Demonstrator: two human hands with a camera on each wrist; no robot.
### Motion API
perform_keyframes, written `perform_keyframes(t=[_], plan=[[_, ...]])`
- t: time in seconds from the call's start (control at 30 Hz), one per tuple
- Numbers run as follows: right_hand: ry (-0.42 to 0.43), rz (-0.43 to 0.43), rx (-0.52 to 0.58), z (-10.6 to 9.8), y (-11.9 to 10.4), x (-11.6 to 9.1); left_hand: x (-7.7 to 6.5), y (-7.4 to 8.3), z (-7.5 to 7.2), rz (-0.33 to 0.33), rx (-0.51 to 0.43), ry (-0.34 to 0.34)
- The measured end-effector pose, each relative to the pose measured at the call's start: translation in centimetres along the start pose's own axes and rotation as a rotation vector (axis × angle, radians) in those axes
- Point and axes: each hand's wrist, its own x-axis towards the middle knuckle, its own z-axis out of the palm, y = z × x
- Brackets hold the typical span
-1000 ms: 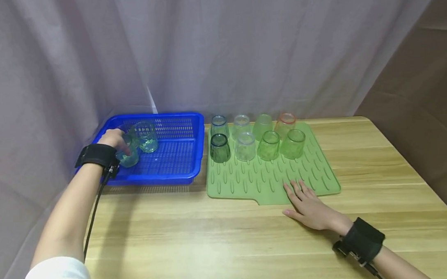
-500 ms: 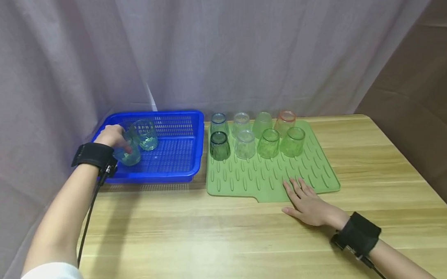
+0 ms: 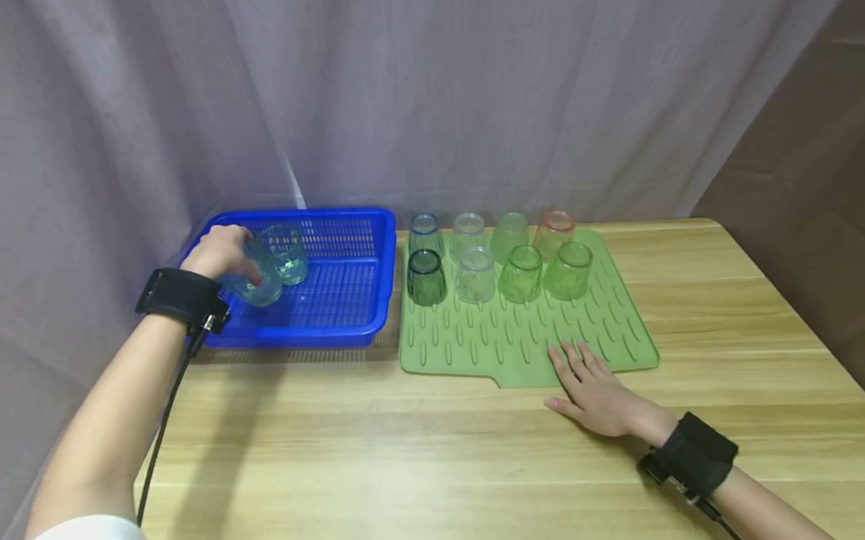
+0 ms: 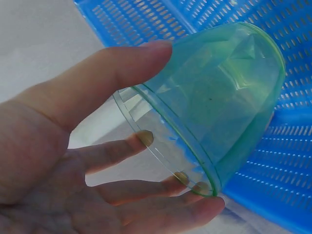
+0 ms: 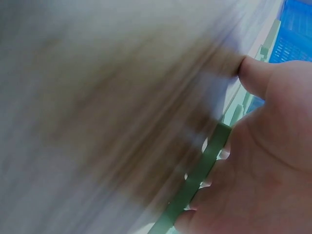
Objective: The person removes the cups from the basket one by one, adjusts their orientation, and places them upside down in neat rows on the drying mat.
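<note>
My left hand (image 3: pixel 222 252) is over the left part of the blue basket (image 3: pixel 342 333), thumb and fingers round a pale blue-green drinking glass (image 3: pixel 261 285). In the left wrist view the glass (image 4: pixel 224 92) is tilted, its open rim towards the palm; the thumb presses one side and the fingertips the other. Another clear greenish glass (image 3: pixel 289 255) stands in the basket just beyond it. My right hand (image 3: pixel 600 399) rests with fingers spread on the front edge of the green drying mat (image 3: pixel 464 348), thumb out over the table. In the right wrist view its palm (image 5: pixel 273 161) shows beside the mat's edge.
Upside-down glasses stand in two rows on the back half of the mat, among them a dark green one (image 3: pixel 426 278), a clear one (image 3: pixel 475 275) and a red-rimmed one (image 3: pixel 554 232). A grey curtain (image 3: pixel 469 102) hangs behind the wooden table (image 3: pixel 382 462).
My left hand has shifted slightly up and to the right with the glass, which now leans more. The right hand stays in place on the mat. The head view has tilted a little.
</note>
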Motion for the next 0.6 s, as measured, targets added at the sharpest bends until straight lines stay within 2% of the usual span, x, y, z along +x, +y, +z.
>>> perform_keyframes(t=[0.07, 0.37, 0.6], plan=[[0.015, -0.004, 0.006, -0.2, -0.3, 0.0, -0.1, 0.2, -0.2, 0.008, 0.000, 0.003], [-0.016, 0.027, -0.026, -0.6, -1.0, 0.0, -0.8, 1.1, -0.7, 0.029, 0.000, -0.007], [-0.028, 0.033, -0.028, -0.8, -1.2, -0.1, -1.4, 1.6, -0.8, 0.073, 0.012, -0.016]])
